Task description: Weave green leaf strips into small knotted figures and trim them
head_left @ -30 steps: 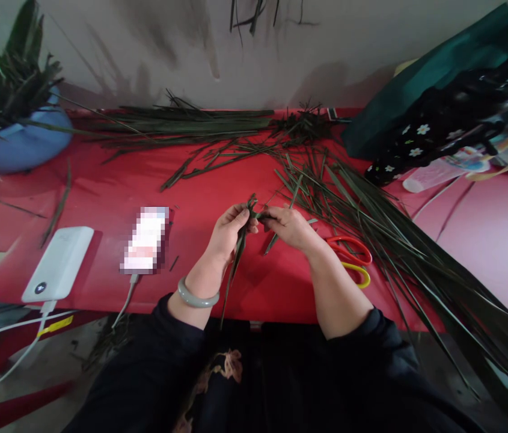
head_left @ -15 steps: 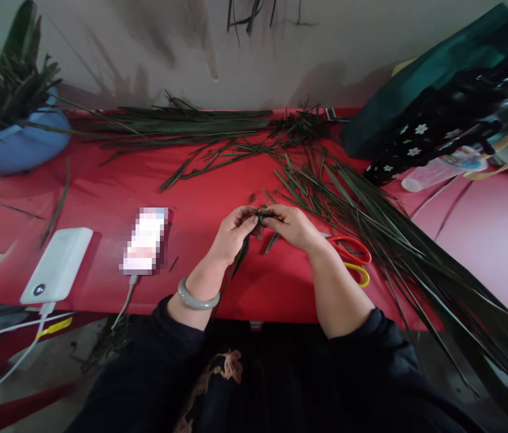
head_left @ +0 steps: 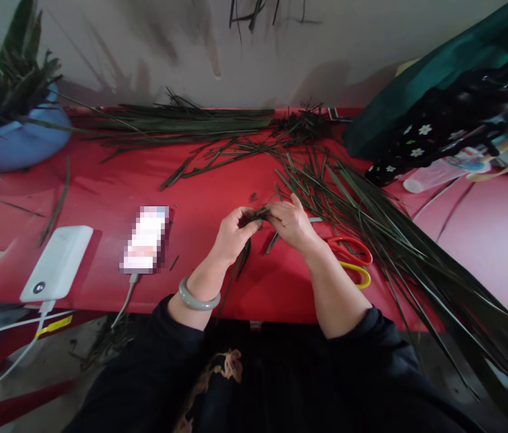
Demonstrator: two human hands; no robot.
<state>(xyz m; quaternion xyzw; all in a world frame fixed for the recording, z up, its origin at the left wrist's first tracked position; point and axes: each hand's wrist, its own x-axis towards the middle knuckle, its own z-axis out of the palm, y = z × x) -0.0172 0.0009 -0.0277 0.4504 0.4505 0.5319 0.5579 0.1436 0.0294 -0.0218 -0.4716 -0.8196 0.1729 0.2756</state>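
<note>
Between my two hands is a small bunch of dark green leaf strips (head_left: 260, 213), with loose ends hanging below toward the table edge. My left hand (head_left: 235, 234) is closed on it, thumb pressed over the strips. From the other side my right hand (head_left: 293, 222) pinches the same piece, its fingertips meeting the left ones and one finger raised. How the strips cross is hidden by the fingers. Beside my right forearm lie scissors (head_left: 350, 251) with red and yellow handles. A short cut strip (head_left: 272, 243) rests on the red table (head_left: 199, 240) under my hands.
Long leaves (head_left: 371, 204) spread over the right side, and more leaves (head_left: 190, 124) lie along the wall. A phone (head_left: 144, 239) and a white power bank (head_left: 58, 263), both cabled, are at left. A blue basin (head_left: 23, 141) holds plants; a black flowered umbrella (head_left: 425, 132) leans at right.
My right hand has turned slightly, lifting a finger off the strips. Part of the scissor blades now shows beside it. My left hand has stayed nearly in place.
</note>
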